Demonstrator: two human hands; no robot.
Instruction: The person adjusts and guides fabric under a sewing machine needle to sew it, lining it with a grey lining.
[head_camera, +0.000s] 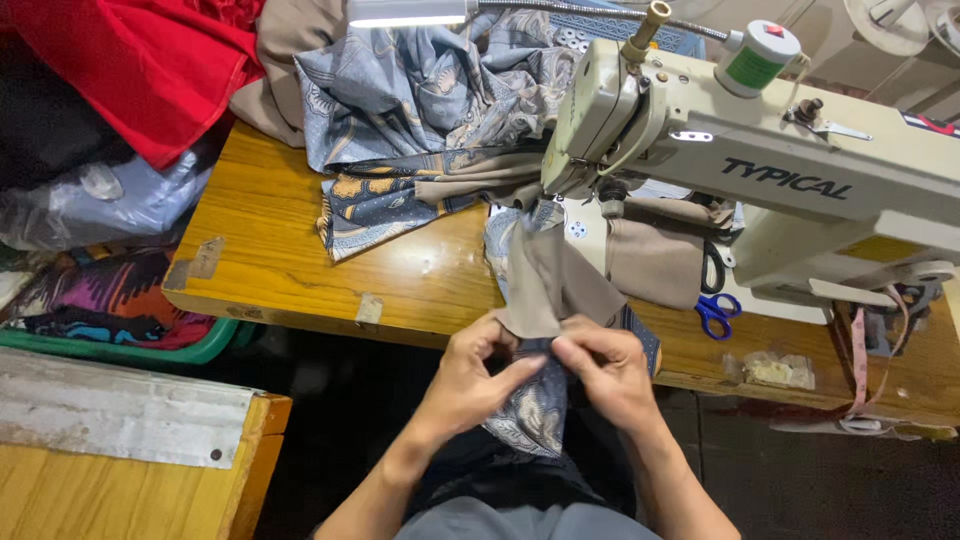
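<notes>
Both hands meet at the near edge of the wooden table (300, 270), just in front of the sewing machine (760, 170). The left hand (470, 375) pinches the patterned blue cloth (535, 415) between thumb and fingers, closed tight on it. The right hand (610, 370) is also closed, gripping the same spot where a strip of tan cloth (545, 285) lies over the blue piece; whether its fingers hold both layers or only the tan one is hard to tell from here. The tan strip runs up from the hands to the needle area under the machine's head. The blue cloth hangs down past the table edge toward the person's lap. More of the patterned blue fabric is heaped at the back of the table. Blue-handled scissors (715, 310) lie on the table beside the machine base, to the right of the hands. A red cloth (150, 70) lies at the far left.
</notes>
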